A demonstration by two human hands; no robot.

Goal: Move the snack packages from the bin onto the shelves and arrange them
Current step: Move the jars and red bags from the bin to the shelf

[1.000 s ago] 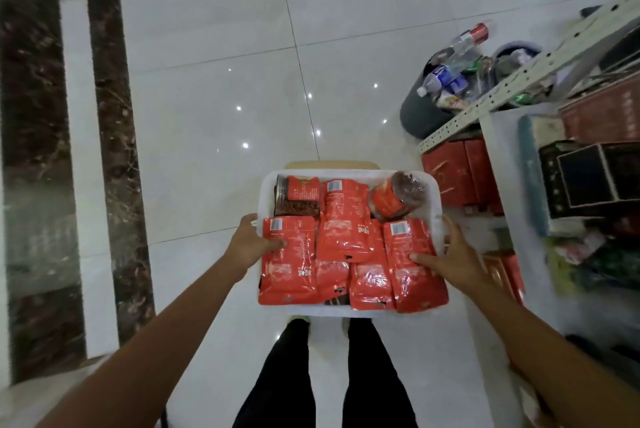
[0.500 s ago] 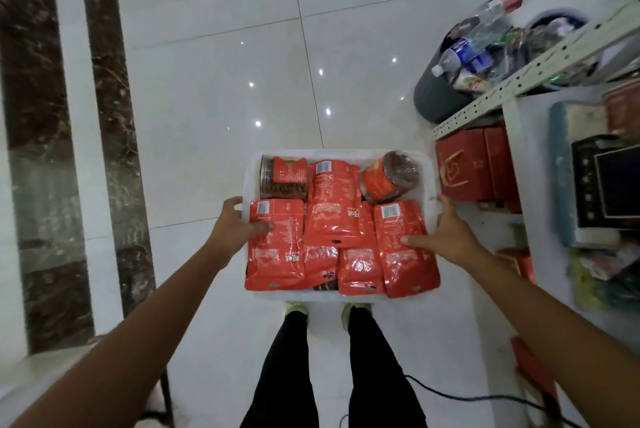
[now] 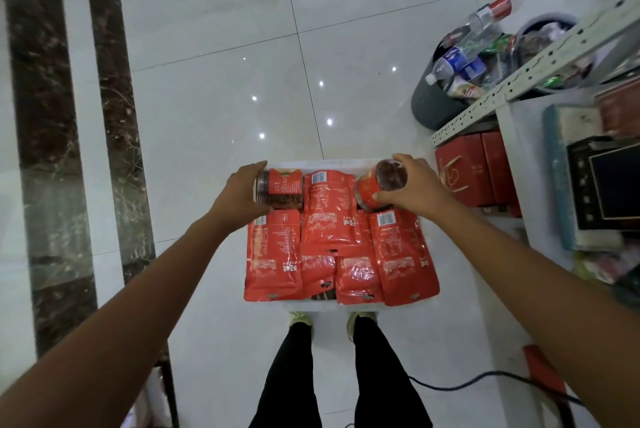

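Observation:
A white bin (image 3: 325,163) sits in front of me, filled with several red snack pouches (image 3: 330,220). At its far left corner lies a clear jar with a red label (image 3: 282,190), and my left hand (image 3: 242,190) grips it by its left end. At the far right corner lies a second red-labelled jar (image 3: 372,190); my right hand (image 3: 414,187) curls round its dark lid end. Both jars lie on their sides in the bin.
A metal shelf unit (image 3: 519,81) stands at the right, holding red boxes (image 3: 474,171), a dark box (image 3: 609,182) and other packs. A grey waste bin full of bottles (image 3: 460,81) is behind it. A black cable (image 3: 467,382) runs across the white floor by my feet.
Both hands left the bin's sides and moved forward to its far corners. My left hand took hold of the left jar, my right hand took the right jar.

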